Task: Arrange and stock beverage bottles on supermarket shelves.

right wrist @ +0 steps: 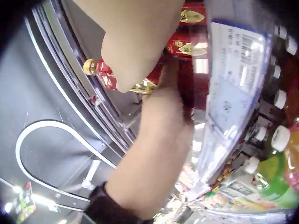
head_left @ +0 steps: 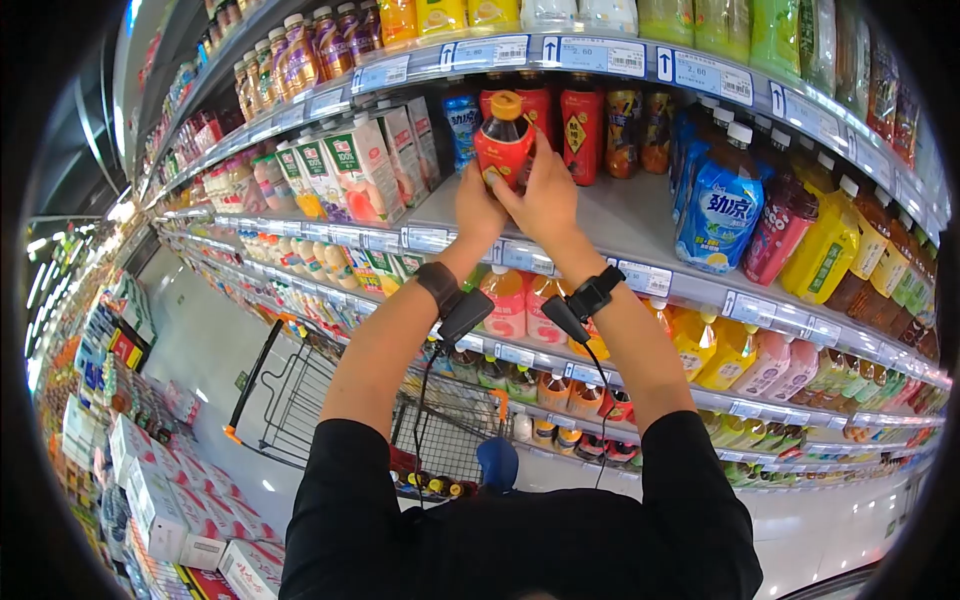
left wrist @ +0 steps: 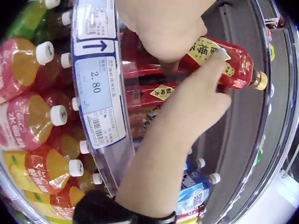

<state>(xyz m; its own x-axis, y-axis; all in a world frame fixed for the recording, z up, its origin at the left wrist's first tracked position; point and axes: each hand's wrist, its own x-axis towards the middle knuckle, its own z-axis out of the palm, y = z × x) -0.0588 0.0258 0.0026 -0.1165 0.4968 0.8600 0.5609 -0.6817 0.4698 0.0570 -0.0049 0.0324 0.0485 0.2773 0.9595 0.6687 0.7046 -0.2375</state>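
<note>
Both my hands hold a red plum-drink bottle (head_left: 503,150) with a yellow cap, upright at the front of a shelf. My left hand (head_left: 480,208) grips its left side low down, while my right hand (head_left: 547,197) wraps the right side. In the left wrist view the bottle (left wrist: 239,67) shows a yellow diamond label, with a finger of the right hand (left wrist: 205,86) across it. From the right wrist, much of the bottle (right wrist: 106,77) is hidden behind the right hand (right wrist: 135,51). More red bottles (head_left: 581,130) of the same kind stand just behind.
Juice cartons (head_left: 357,170) line the shelf on the left, and blue bottles (head_left: 722,205) stand on the right. A price-tag rail (head_left: 600,56) runs above the hands. Below are pink bottles (head_left: 506,300) and a shopping cart (head_left: 300,390) with bottles inside.
</note>
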